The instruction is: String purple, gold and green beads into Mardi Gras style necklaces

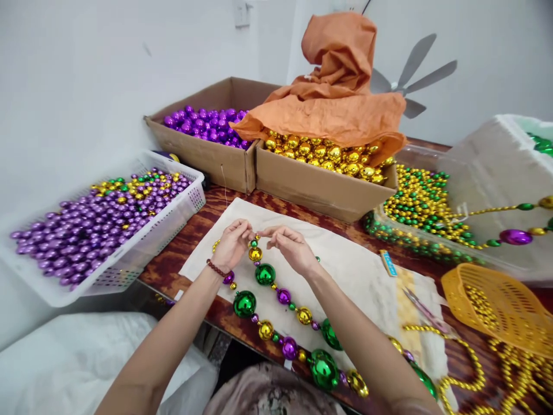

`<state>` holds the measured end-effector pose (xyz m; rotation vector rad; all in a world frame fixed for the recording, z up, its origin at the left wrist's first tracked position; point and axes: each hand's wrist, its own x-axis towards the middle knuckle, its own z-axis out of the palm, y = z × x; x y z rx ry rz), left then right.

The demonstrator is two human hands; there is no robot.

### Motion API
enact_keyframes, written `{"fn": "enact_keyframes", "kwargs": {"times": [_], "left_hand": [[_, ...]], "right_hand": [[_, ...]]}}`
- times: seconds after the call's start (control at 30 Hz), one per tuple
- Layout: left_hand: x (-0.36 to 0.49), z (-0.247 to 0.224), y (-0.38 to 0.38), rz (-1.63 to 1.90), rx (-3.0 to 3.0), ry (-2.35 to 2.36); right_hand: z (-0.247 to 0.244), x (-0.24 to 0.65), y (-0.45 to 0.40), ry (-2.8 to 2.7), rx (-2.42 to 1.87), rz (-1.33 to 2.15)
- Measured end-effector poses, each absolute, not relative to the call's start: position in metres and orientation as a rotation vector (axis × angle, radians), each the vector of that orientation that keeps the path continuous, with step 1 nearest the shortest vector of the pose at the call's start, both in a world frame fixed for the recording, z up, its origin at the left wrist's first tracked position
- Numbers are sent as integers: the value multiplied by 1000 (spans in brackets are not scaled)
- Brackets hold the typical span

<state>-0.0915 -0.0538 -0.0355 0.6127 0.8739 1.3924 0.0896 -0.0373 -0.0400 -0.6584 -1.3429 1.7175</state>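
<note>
Both hands are raised over the white cloth [345, 253]. My left hand [233, 245], with a dark beaded bracelet at the wrist, has its fingertips pinched at the upper end of a bead strand [265, 274]. Close to its right, my right hand [291, 248] has its thumb and fingers together at the same small beads; whatever thin part it pinches is too small to make out. The strand of green, gold and purple balls hangs from between the hands and runs down to the right, under my right forearm. A second run of balls [245, 304] curves along the table's front edge.
A white basket of purple beads [196, 193] stands left. Cardboard boxes [319, 187] hold purple and gold balls behind, partly under orange cloth [337, 109]. To the right are a clear bin [415, 230], yellow basket [514, 311], scissors [425, 310] and gold bead strings [475, 369].
</note>
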Motion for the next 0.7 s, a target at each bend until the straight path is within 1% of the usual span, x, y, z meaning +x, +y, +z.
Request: {"fn": "enact_keyframes", "kwargs": {"times": [0.07, 0.13, 0.23, 0.33, 0.47, 0.57, 0.7], "left_hand": [[-87, -31, -55, 1401, 600, 860], [-84, -23, -56, 1391, 579, 836], [-81, -4, -58, 1361, 550, 814], [-78, 30, -58, 1384, 615, 771], [-64, 102, -57, 1468, 840, 675], [-48, 172, -60, 1479, 995, 654], [-27, 269, -64, 1443, 1334, 556]], "right_hand": [[-33, 78, -35, -1272, -588, 1798], [-26, 68, -32, -1235, -579, 1787], [-8, 64, -31, -1248, -624, 1682], [29, 72, -33, -1307, -594, 1530], [107, 90, -40, -1321, -437, 1345], [175, 102, -46, -1366, -340, 1227], [268, 115, -55, -1597, -356, 1007]]}}
